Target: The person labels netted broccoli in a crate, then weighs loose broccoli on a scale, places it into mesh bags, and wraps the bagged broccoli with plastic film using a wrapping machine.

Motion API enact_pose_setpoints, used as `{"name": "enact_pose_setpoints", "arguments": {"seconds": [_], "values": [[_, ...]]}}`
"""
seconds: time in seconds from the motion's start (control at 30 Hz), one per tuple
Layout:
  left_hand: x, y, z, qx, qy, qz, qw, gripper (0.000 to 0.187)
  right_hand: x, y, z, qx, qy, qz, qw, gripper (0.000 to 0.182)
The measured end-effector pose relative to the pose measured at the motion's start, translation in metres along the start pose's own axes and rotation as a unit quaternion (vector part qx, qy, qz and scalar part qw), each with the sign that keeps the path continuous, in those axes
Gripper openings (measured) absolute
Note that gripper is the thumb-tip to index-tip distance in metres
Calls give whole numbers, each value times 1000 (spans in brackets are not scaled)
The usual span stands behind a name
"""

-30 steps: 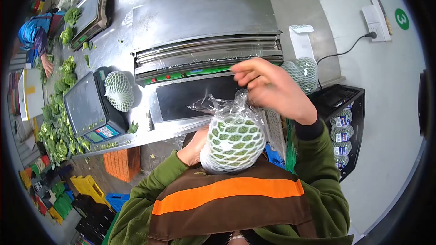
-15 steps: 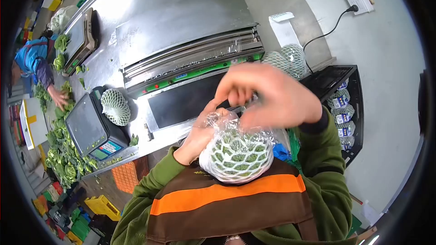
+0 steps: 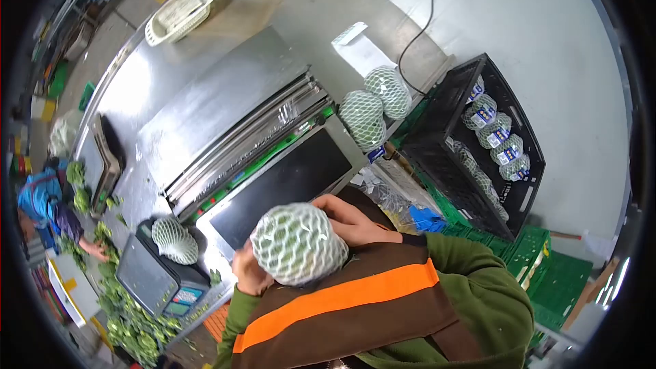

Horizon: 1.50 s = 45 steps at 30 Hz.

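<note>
A broccoli head in a white foam net (image 3: 299, 244) is held up in front of the apron, with green showing through the mesh. My left hand (image 3: 249, 270) grips it from the left, its fingertips partly hidden behind the net. On the other side, my right hand (image 3: 352, 222) is closed against the upper right of the same broccoli, its fingers bent behind it. Just beyond lies the dark plate of a film-wrapping machine (image 3: 287, 181). Another netted head (image 3: 175, 240) rests at the scale (image 3: 160, 273) to the left.
Two netted heads (image 3: 363, 119) stand right of the wrapping machine, near a white paper strip (image 3: 362, 51). A black crate (image 3: 447, 157) holds several labelled netted heads. Loose broccoli (image 3: 133, 321) is piled at lower left, where a co-worker's hand (image 3: 94, 249) reaches in. A white basket (image 3: 181, 14) stands far back.
My view has turned to the right. The right hand has come down from above the clear film to the broccoli's side. The netted head has been turned and film ends no longer show on top.
</note>
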State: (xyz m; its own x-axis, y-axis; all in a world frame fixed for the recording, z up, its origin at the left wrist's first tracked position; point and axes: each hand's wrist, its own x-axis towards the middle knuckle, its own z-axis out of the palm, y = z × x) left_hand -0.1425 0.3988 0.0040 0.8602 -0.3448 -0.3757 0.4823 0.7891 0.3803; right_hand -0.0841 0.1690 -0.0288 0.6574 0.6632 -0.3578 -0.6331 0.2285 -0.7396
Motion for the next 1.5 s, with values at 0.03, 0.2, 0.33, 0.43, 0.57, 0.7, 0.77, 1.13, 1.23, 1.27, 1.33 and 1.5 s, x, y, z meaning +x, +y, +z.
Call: {"name": "enact_pose_setpoints", "arguments": {"seconds": [0.03, 0.2, 0.33, 0.43, 0.57, 0.7, 0.77, 1.13, 1.23, 1.27, 1.33, 1.5], "values": [[3, -22, -34, 34, 118, -69, 990, 81, -3, -1, 0, 2, 6, -12, 1000, 48], [66, -32, 2, 401, 32, 128, 907, 57, -11, -45, 0, -192, 80, -175, 962, 88], [128, -3, 66, 449, 75, 222, 862, 55, 40, -95, -49, -171, 247, -270, 915, 68], [126, 16, 76, 387, 50, 323, 862, 51, 97, -133, -115, -115, 289, -323, 894, 60], [100, 25, 25, 356, 200, 298, 863, 24, 162, -148, -192, -170, 302, -242, 906, 67], [54, 30, -17, 343, 336, 298, 825, 23, 199, -108, -262, -384, 344, -117, 849, 62], [27, 30, -44, 305, 377, 297, 823, 25, 192, -100, -303, -650, 15, -186, 737, 63], [-97, 38, -247, 115, 754, 319, 562, 49, 213, -150, -292, -602, 368, -186, 684, 48], [-91, 58, -262, -123, 628, 312, 702, 62, 238, -156, -160, -508, 374, -370, 681, 34], [-76, 62, -258, -56, 660, 351, 662, 63, 246, -148, -92, -496, 318, -336, 734, 30], [-62, 47, -305, 13, 672, 415, 613, 67, 267, -120, 42, -485, 128, -295, 813, 26], [-32, 35, -297, 240, 796, 320, 454, 62, 356, 27, 221, -411, -335, -80, 844, 45]]}}
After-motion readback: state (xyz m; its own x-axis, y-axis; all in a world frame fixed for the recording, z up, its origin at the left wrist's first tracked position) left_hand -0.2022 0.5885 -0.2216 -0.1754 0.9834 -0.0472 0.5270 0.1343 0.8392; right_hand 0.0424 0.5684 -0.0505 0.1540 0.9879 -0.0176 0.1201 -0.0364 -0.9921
